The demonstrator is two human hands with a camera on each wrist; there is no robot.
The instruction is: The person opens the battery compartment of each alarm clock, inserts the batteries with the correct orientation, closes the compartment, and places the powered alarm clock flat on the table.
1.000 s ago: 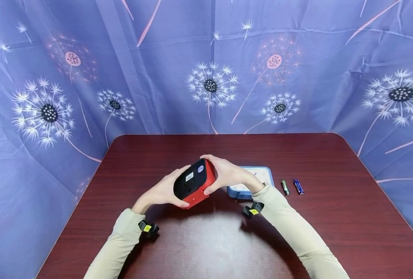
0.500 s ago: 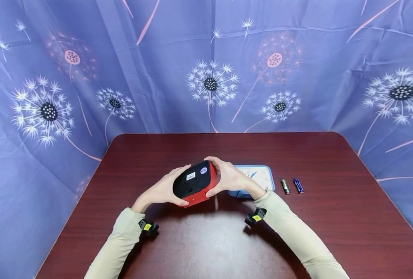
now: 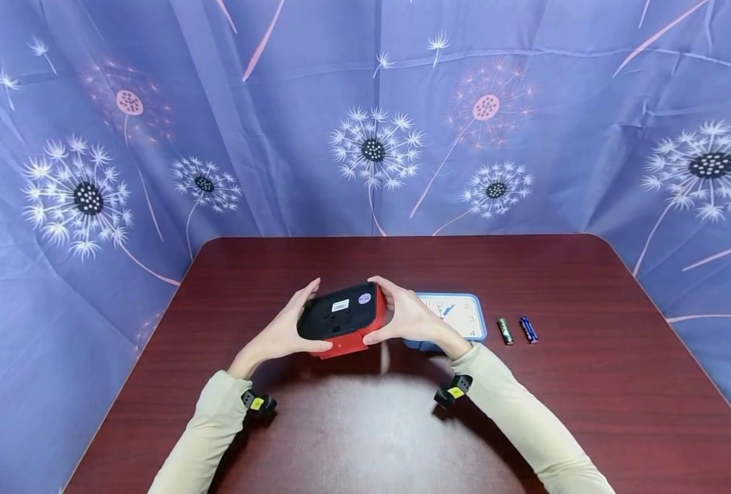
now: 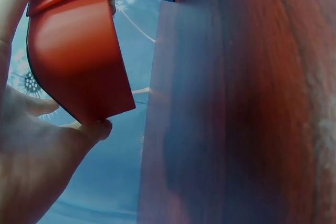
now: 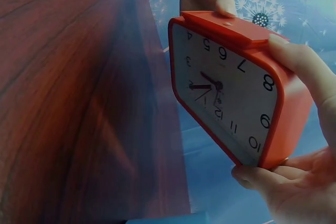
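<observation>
A: Count of clocks?
B: Two. One red clock (image 3: 348, 324), held above the desk (image 3: 587, 384), a little left of the middle of its far edge. One blue clock (image 3: 462, 314) on the desk, to the right, partly hidden behind the right hand (image 3: 410, 317).
A: State of the fingers?
B: Two hands, both on the red clock. Left hand (image 3: 281, 331) holds its left end, thumb on the red side; right hand grips its right end between thumb and fingers.
A: Its pose?
B: Tilted. Black back shows in the head view, bearing one white label (image 3: 340, 305) and one round sticker (image 3: 364, 298). Right wrist view shows the dial, numerals inverted.
A: Batteries?
B: Two, side by side, apart: one green battery (image 3: 504, 331), then one blue battery (image 3: 528, 330), nearer the desk's right edge.
</observation>
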